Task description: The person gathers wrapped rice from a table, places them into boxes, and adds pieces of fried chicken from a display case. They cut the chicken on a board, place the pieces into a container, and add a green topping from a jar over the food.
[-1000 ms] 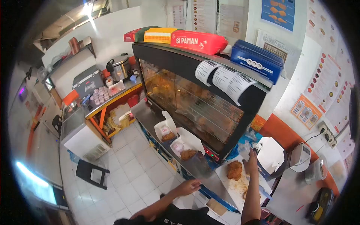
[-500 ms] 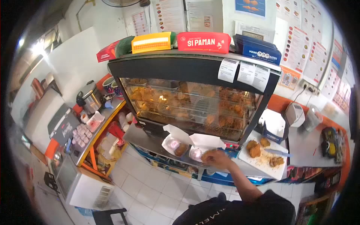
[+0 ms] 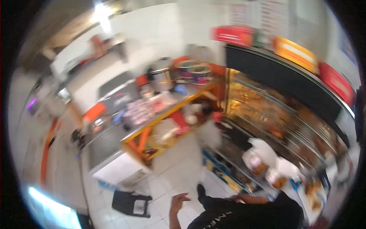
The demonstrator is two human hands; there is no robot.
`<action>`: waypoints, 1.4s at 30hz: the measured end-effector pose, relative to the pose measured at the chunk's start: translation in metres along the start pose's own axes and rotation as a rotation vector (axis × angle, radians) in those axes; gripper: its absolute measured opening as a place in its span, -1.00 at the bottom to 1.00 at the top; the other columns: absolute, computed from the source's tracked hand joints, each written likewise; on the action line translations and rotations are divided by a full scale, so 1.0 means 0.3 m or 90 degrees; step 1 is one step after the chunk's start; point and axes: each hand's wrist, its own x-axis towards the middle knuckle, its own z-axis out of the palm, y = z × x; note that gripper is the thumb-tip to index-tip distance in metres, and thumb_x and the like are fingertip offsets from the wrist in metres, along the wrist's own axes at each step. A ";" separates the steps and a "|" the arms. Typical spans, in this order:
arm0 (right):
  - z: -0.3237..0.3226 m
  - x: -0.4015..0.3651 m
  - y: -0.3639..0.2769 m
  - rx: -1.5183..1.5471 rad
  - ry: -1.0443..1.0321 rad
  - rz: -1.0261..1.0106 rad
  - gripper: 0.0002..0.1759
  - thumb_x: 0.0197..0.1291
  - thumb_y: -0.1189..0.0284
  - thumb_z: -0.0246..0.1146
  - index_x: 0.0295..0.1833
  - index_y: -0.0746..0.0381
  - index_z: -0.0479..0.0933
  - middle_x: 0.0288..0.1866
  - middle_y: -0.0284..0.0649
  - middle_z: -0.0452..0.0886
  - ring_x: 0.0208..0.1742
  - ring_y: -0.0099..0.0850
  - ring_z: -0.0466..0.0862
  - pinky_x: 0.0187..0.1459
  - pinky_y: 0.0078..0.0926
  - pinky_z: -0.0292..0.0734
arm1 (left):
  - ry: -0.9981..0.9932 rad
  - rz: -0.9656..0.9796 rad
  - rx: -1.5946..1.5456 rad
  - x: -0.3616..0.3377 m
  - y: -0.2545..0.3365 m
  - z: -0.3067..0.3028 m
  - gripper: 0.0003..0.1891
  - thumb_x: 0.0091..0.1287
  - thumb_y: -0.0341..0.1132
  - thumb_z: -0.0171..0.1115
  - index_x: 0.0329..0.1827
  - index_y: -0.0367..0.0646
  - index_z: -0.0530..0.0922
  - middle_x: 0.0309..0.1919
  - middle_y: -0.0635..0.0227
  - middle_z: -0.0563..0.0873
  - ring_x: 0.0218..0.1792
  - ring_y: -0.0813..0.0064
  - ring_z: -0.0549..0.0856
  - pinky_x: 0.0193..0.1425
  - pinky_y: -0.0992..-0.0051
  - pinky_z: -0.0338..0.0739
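Note:
My left hand hangs in the air over the tiled floor, fingers apart, with nothing in it. Close to the front of my dark shirt is my right hand; blur and the shirt hide its fingers. Two open white paper boxes stand side by side on the ledge before the heated display cabinet. In the left box are a wrapped white bundle and a piece of fried chicken. A similar bundle and fried piece lie in the right box. Neither hand touches the boxes.
To the left, a steel counter holds a cluster of wrapped bundles, a pot and patterned buckets. A black stool stands on the tiles. The cutting board with fried chicken is at the lower right.
The view has swung left, so the cabinet and boxes now appear farther right. My right hand has left the fried piece in the right box and drawn back toward my body. My left hand has come into view.

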 end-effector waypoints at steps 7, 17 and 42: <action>-0.492 0.399 -0.347 0.030 -0.061 0.110 -0.61 0.42 0.13 0.19 0.08 0.24 0.59 -0.05 -0.01 0.69 0.00 -0.12 0.72 -0.02 -0.10 0.61 | -0.067 -0.262 0.401 0.134 -0.639 -0.370 -0.50 0.52 -0.09 0.18 0.51 0.08 0.50 0.11 0.20 0.81 0.14 0.19 0.77 0.19 0.37 0.68; -1.298 1.043 -1.418 -0.407 0.212 -0.328 -0.75 0.46 0.28 0.17 -0.11 0.24 0.60 -0.25 -0.06 0.69 -0.12 -0.13 0.74 -0.14 -0.11 0.63 | 0.053 -0.574 0.155 0.237 -0.543 -0.899 -0.40 0.42 0.01 0.34 0.42 -0.10 0.55 0.28 0.09 0.70 0.21 0.22 0.74 0.27 0.37 0.64; -3.086 1.167 -4.227 -0.580 1.142 -0.714 -0.75 0.29 0.54 0.18 -0.01 0.28 0.71 0.02 0.09 0.72 -0.01 0.06 0.77 0.05 -0.03 0.71 | 0.232 0.087 0.094 2.356 0.681 -2.458 -0.06 0.18 -0.03 0.59 0.53 -0.30 0.31 0.48 -0.11 0.44 0.39 0.12 0.56 0.47 0.26 0.48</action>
